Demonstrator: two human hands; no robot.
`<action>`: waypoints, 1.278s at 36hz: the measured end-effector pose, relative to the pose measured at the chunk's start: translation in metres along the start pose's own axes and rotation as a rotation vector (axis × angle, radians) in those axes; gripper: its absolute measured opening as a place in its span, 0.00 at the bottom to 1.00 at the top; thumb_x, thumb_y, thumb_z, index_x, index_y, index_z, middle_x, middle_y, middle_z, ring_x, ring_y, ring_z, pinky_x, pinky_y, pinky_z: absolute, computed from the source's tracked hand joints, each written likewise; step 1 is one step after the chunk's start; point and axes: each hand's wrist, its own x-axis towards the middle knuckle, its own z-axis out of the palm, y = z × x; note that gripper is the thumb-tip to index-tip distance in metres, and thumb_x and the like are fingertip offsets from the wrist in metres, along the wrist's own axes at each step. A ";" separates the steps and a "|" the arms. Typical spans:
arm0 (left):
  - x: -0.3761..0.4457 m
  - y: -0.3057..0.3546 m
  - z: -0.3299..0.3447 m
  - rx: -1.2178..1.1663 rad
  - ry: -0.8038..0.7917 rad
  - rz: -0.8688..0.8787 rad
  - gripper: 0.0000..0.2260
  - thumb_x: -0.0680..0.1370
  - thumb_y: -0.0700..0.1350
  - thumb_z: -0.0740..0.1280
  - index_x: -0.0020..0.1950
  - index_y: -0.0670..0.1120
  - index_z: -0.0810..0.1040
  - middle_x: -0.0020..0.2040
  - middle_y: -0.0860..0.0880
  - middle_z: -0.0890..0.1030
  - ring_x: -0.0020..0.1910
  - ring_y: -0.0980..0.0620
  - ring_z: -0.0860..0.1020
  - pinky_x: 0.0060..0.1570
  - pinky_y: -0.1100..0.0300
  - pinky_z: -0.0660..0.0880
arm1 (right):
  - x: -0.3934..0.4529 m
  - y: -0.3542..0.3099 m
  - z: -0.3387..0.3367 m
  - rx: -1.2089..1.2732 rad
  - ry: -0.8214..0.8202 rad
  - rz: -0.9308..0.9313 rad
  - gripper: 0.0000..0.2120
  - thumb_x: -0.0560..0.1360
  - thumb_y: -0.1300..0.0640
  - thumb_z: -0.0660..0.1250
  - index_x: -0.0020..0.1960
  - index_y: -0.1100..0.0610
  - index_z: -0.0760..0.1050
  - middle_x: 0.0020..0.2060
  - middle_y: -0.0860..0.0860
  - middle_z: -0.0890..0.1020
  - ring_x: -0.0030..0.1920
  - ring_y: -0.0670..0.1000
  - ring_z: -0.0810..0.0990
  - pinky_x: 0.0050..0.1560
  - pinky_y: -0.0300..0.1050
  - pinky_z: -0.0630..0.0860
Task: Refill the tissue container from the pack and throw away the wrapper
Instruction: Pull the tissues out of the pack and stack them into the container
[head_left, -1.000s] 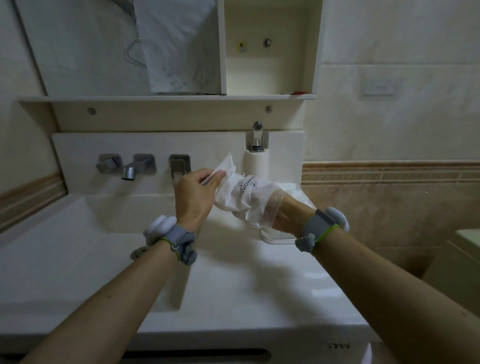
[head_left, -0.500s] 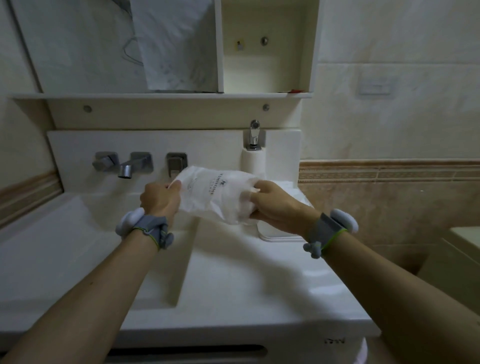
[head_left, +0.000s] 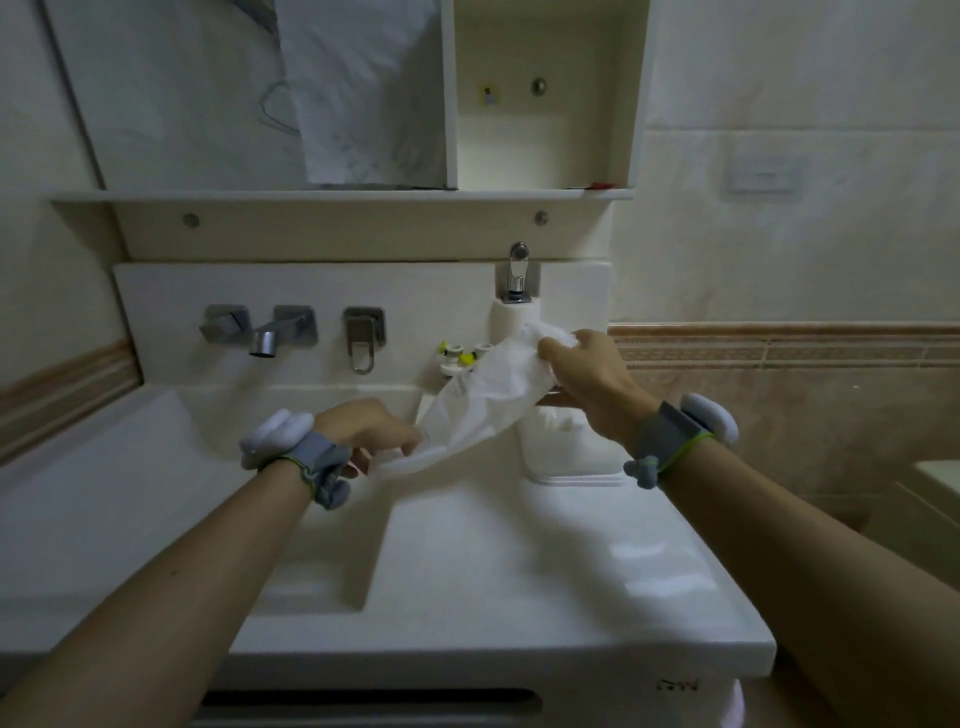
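A white plastic tissue pack wrapper with small dark print is stretched slantwise above the counter between both hands. My left hand pinches its lower left end just over the basin edge. My right hand grips its bunched upper right end. Below my right hand stands the white tissue container on the counter, with white tissue showing at its top. Whether tissues are still inside the wrapper I cannot tell.
The white sink counter has a sunken basin on the left. A wall faucet with two handles sits behind it. A soap pump and small yellow-and-white items stand at the back. A shelf cabinet hangs above.
My left hand has dropped down and left with its end of the wrapper while my right hand rose to the right. The wrapper went from level to slanted and drawn out.
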 end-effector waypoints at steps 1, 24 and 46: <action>-0.001 0.003 0.001 0.064 0.007 0.003 0.22 0.74 0.50 0.69 0.63 0.39 0.73 0.56 0.42 0.79 0.50 0.45 0.80 0.47 0.55 0.76 | 0.002 -0.001 -0.001 -0.054 0.019 -0.038 0.16 0.76 0.59 0.67 0.61 0.62 0.71 0.53 0.61 0.79 0.47 0.60 0.83 0.42 0.53 0.84; 0.009 0.017 0.020 -0.816 0.135 0.329 0.12 0.74 0.41 0.73 0.54 0.36 0.80 0.48 0.37 0.84 0.43 0.42 0.83 0.49 0.47 0.81 | 0.012 -0.003 -0.016 -0.157 0.066 -0.192 0.09 0.71 0.60 0.68 0.50 0.61 0.79 0.35 0.54 0.79 0.29 0.49 0.75 0.27 0.37 0.72; 0.015 0.035 0.052 -0.291 0.454 0.594 0.16 0.78 0.61 0.61 0.53 0.52 0.80 0.56 0.54 0.80 0.61 0.50 0.76 0.58 0.56 0.70 | 0.007 -0.002 -0.045 -0.237 -0.153 -0.064 0.11 0.73 0.59 0.70 0.54 0.56 0.77 0.48 0.56 0.80 0.48 0.55 0.81 0.49 0.53 0.81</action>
